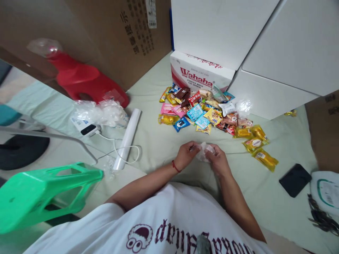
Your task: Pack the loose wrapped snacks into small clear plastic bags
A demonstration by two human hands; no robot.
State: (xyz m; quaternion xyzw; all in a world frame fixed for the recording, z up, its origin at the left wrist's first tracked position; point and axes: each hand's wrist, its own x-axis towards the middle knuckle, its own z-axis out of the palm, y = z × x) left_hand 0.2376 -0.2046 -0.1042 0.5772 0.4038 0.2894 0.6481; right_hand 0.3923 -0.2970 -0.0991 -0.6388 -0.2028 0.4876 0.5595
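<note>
Both hands meet low in the middle of the view: left hand (185, 155) and right hand (218, 160), each closed on one side of a small clear plastic bag (203, 151), held just above the pale green sheet (164, 141); I cannot tell whether the bag's mouth is open or what it holds. Beyond the hands lies a heap of snack packets (201, 114), its near edge close to the bag, with a few yellow packets (261, 153) strewn to the right; a Wahaha box (198, 72) stands behind. From here I judge the main risk to be the thin film: pulled unevenly between the two grips, it may tear or slip free; a forearm swung wide could scatter the heap, or catch the white cable (119, 146) beside the roll of bags (128, 137); the black phone (295, 180) lies within elbow reach on the right.
</note>
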